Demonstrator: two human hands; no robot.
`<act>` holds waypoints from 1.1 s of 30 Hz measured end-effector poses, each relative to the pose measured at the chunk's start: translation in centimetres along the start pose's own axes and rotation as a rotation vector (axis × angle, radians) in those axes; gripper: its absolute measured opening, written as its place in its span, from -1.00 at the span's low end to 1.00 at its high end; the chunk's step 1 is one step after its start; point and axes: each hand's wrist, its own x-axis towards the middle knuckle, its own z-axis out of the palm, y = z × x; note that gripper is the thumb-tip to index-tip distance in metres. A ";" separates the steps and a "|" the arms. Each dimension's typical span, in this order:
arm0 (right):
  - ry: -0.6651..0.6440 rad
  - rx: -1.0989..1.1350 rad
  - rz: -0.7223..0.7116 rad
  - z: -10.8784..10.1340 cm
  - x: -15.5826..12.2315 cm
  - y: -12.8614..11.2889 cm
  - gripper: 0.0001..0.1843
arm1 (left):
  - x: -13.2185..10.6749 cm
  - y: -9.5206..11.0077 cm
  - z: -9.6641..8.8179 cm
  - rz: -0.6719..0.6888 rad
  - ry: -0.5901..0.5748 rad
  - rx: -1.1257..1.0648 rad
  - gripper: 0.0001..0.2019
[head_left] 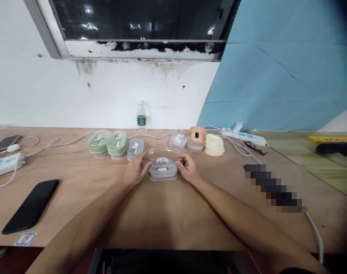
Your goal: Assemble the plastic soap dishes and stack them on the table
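A grey plastic food box with a clear domed lid and a round white label stands in front of me on the table. My left hand grips its left side, with the thumb at the near corner and the fingers toward the back. On the opposite side my right hand holds the box with curled fingers and thumb. Just behind my left hand sits a smaller grey lidded box. Two green lidded boxes stand farther left.
Behind the held box are clear lids, an orange box stack and cream trays. A bottle stands by the wall. Phones lie left. Power strips and cables lie both sides; a pixelated dark object lies right.
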 end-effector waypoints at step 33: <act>-0.440 -0.268 0.126 -1.0 2.2 1.0 -0.40 | 0.7 -0.2 -0.2 0.056 -0.389 0.084 -0.37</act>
